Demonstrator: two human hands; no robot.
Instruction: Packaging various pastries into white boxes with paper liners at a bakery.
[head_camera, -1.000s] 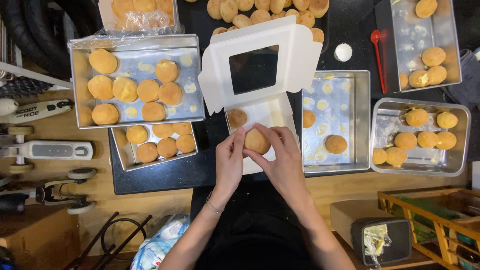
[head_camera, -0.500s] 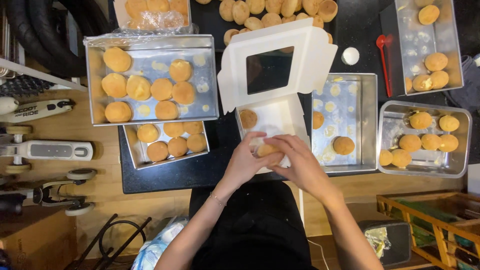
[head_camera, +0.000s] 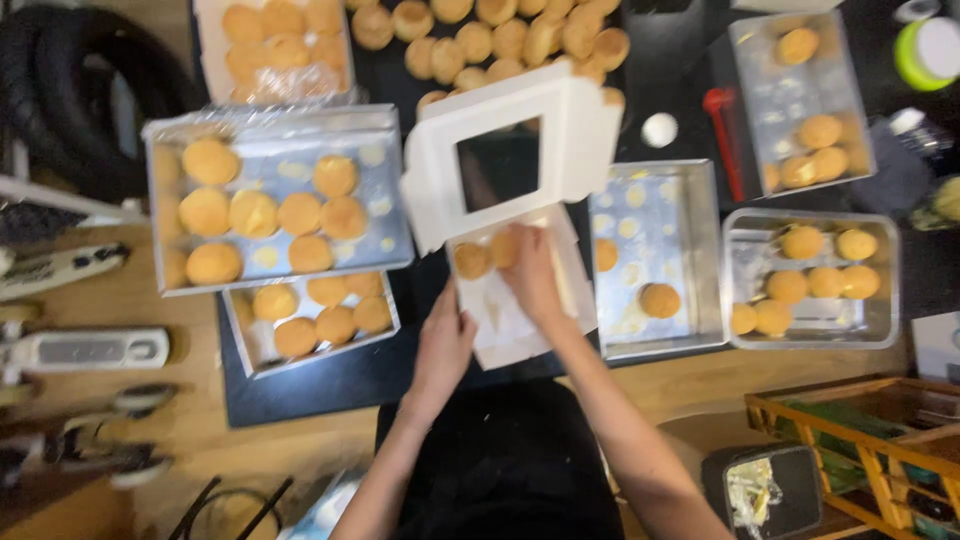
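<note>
Head camera looks down on the white window-lid box (head_camera: 520, 290), lid tipped back so you can reach in. Your right hand (head_camera: 532, 272) is inside it, fingers curled around a golden bun (head_camera: 505, 247) beside another bun (head_camera: 470, 261) in the box. Your left hand (head_camera: 445, 340) rests open on the box's near edge, apparently steadying it. Metal trays of buns (head_camera: 275, 200) flank it on the surface, within easy reach.

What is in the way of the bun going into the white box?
Nothing visible. The right hand already has the bun inside the white box, beside another bun. The lid stands open behind them. The left hand rests at the box's near edge, off to the side.
</note>
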